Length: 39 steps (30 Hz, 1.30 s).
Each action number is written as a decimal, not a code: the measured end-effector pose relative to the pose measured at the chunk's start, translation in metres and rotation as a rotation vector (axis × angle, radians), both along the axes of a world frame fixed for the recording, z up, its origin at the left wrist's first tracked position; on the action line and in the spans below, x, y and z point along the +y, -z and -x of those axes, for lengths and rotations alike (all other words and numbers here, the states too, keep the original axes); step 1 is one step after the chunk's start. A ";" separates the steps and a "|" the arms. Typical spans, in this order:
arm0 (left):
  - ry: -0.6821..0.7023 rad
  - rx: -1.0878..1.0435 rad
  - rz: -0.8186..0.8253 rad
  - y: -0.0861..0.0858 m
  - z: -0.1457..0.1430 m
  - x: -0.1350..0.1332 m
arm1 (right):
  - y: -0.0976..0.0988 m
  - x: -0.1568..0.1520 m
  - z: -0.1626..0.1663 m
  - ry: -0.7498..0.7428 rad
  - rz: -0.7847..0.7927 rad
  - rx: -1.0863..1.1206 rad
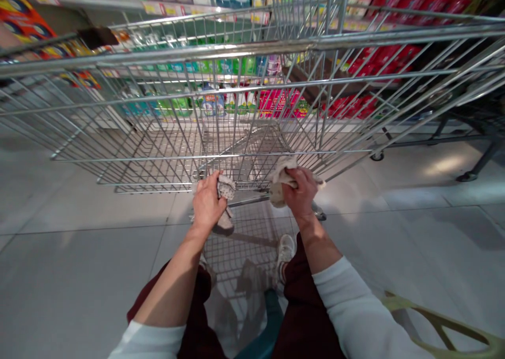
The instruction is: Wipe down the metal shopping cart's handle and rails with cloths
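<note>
A silver wire shopping cart [252, 48] fills the view in front of me. My left hand [207, 203] is closed around a pale speckled cloth [226, 188], pressed against a low bar of the cart's frame [252, 198]. My right hand [302, 188] grips a second light cloth [281, 177] bunched against the same low bar. Both arms reach down from white sleeves, over dark red trousers. My white shoe [284, 251] shows under the cart's lower rack.
Store shelves behind the cart hold bottles [215, 103] and red packages [355, 106]. Grey floor tiles [79, 243] lie all around. Part of a pale green chair [442, 325] sits at the lower right. A second cart's wheels [377, 156] stand to the right.
</note>
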State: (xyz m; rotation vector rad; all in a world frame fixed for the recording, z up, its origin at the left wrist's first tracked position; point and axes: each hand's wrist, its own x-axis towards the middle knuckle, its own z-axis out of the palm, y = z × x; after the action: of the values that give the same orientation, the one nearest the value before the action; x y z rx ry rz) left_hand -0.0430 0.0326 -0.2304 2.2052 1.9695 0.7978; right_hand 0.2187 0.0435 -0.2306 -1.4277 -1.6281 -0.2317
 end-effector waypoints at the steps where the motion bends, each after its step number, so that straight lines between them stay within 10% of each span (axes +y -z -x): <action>1: 0.003 0.001 0.003 -0.001 0.000 0.000 | -0.003 0.000 -0.005 0.049 -0.088 0.023; 7: -0.004 -0.007 -0.001 -0.002 -0.002 -0.001 | -0.010 0.004 -0.027 0.146 -0.253 0.071; 20: 0.006 -0.015 -0.023 0.000 0.001 0.001 | 0.018 -0.005 0.001 -0.122 0.374 -0.175; 31: 0.003 -0.019 -0.008 -0.003 0.000 -0.001 | -0.020 0.002 -0.036 0.258 -0.358 0.007; 39: 0.008 -0.022 -0.022 0.000 0.002 0.002 | 0.013 0.004 -0.026 0.190 -0.059 -0.063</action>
State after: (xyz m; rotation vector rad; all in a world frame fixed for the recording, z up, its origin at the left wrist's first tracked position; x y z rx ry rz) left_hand -0.0447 0.0342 -0.2300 2.2043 1.9505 0.8431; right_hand 0.2449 0.0470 -0.2432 -1.5438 -1.5230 -0.4336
